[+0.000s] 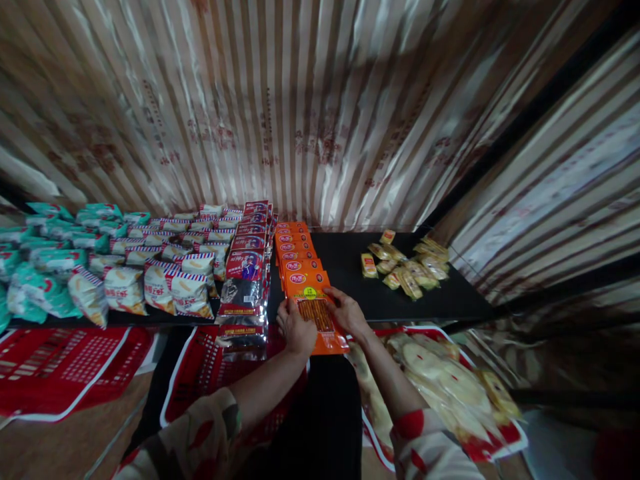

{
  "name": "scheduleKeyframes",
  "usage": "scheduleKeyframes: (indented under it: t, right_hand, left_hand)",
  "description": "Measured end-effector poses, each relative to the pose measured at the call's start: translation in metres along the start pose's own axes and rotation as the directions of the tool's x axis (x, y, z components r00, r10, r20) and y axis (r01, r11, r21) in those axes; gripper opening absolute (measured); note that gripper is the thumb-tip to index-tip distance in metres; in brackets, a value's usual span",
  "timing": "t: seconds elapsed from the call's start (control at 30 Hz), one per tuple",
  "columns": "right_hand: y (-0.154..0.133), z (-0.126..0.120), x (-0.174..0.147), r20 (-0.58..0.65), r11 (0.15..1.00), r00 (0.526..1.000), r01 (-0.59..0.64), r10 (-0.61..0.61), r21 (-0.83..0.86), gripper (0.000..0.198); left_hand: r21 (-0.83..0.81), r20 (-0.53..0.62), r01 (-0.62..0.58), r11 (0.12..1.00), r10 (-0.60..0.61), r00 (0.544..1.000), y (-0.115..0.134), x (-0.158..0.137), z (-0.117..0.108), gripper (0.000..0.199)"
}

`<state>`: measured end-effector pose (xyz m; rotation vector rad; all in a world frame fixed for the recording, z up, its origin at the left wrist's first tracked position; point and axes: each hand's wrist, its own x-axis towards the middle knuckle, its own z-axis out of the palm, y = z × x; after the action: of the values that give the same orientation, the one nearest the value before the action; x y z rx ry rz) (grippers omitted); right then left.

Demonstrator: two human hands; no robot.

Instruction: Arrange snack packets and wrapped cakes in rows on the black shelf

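Note:
An orange snack packet (316,313) with a clear window showing brown sticks lies at the front of a row of matching orange packets (294,247). My left hand (297,330) grips its left edge, fingers curled over the side. On the opposite edge, my right hand (347,313) pinches the packet near its upper right. Both thumbs and fingertips are partly hidden. Just left of the row stand overlapping dark red and silver packets (245,267), the front ones reaching past the shelf edge.
White snack bags (190,293) and teal bags (45,293) fill the black shelf's (340,267) left side. Small yellow packets (413,273) lie to the right. Below are red baskets (185,373), one holding bagged pale flat food (440,373). A striped curtain (300,100) hangs behind.

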<state>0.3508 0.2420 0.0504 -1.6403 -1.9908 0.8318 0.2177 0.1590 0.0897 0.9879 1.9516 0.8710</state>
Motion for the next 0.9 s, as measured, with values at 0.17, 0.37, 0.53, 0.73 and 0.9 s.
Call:
scheduleKeyframes:
  t: [0.17,0.37,0.53,0.73,0.9]
  right_hand:
    - [-0.006,-0.004,0.0,0.011,0.998,1.0,-0.005,0.006,-0.065,0.039]
    - [-0.01,-0.01,0.002,0.035,0.991,0.999,-0.017,0.022,-0.13,0.038]
    - [-0.01,-0.01,0.012,0.055,0.972,0.998,0.017,-0.004,-0.236,0.039]
    - [-0.021,-0.001,0.033,-0.021,0.944,0.989,0.136,-0.148,-0.3,0.045]
    - [-0.049,0.011,0.055,0.06,0.894,0.97,0.242,-0.237,-0.378,0.058]
  left_hand:
    - [0.371,0.081,-0.259,0.892,0.247,0.966,0.019,-0.003,0.003,0.065]
    - [0.488,0.163,-0.31,0.816,0.264,0.951,0.012,0.017,0.015,0.066]
    - [0.505,0.132,-0.287,0.814,0.256,0.958,0.001,0.022,0.024,0.071]
    - [0.505,0.127,-0.31,0.805,0.286,0.95,0.001,0.021,0.029,0.083]
    - [0.469,0.098,-0.29,0.834,0.277,0.956,0.003,0.02,0.032,0.086]
